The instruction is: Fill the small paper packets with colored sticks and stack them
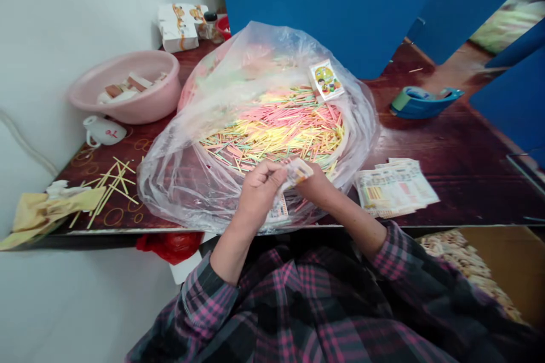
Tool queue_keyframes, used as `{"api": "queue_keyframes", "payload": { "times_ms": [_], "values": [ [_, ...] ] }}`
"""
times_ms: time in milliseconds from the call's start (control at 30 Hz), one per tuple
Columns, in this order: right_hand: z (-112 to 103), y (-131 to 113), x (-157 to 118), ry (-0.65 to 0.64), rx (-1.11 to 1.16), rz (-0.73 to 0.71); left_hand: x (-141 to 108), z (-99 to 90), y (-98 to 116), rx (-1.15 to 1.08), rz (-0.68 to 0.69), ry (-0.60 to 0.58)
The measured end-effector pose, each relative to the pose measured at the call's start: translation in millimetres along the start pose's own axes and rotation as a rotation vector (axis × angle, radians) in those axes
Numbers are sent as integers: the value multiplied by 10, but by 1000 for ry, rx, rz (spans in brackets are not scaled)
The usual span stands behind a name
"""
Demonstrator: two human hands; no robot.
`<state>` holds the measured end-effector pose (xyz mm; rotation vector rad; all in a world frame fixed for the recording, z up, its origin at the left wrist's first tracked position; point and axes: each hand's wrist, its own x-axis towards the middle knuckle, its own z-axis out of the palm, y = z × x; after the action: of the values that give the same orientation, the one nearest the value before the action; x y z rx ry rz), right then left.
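Standing around a large clear plastic bag point(170, 181) on a dark reddish-brown table point(447, 147), several items are seen. A pink plastic basin point(123, 108) holding white and brown pieces is placed toward the wall, with a white cup point(103, 131) just beside it. A printed white box point(179, 27) and a small glass jar point(210, 24) are set farther back. Loose yellow sticks point(113, 187) are scattered near a crumpled yellow cloth point(46, 210) at the table's edge. A stack of printed sheets point(395, 186) is laid to the right of the bag, and a blue tape dispenser point(426, 102) is placed beyond it. A cardboard box point(502, 261) is seen below the table edge, beside the plaid sleeves.

Thin pastel sticks point(272, 130) in pink, yellow and green are heaped inside the bag, which is folded open around them. A cartoon-printed card point(326, 80) is lying at the heap's far edge. A small printed packet point(298, 171) is held over the bag's near side, pinched between the curled fingers of the left hand point(259, 193) and the right hand point(313, 181). The right hand's fingers are largely hidden behind it.
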<state>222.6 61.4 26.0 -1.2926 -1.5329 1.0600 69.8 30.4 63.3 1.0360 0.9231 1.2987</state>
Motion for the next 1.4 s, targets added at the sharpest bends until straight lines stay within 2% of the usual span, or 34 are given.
{"api": "queue_keyframes", "payload": {
  "times_ms": [100,200,300,433,700,800,900,967,1067,1167,1267,1400],
  "values": [
    [-113,-20,-10,88,-9,32,64,-96,83,-155,-80,99],
    [-174,-57,-19,44,142,66,99,-143,111,-162,-208,47],
    [-138,-80,-32,-22,161,23,107,-109,41,-175,-295,9],
    [-53,-72,-58,-112,150,-39,122,-36,-74,-248,-317,46],
    [-6,-122,-130,-216,317,70,134,29,-112,-368,-307,68],
    [-36,-147,-109,-149,323,76,114,-5,-94,-379,-297,64],
    [-66,-183,-47,-20,362,72,89,-26,-99,-460,-231,140],
    [-35,-232,2,56,474,42,75,12,-118,-515,-201,190],
    [128,-306,42,180,658,37,68,157,-152,-580,-213,173],
    [346,-312,19,272,665,52,81,312,-171,-615,-257,171],
    [474,-244,-24,298,598,9,90,367,-180,-621,-282,215],
    [451,-175,-56,232,619,55,65,278,-184,-620,-291,209]
  ]
}}
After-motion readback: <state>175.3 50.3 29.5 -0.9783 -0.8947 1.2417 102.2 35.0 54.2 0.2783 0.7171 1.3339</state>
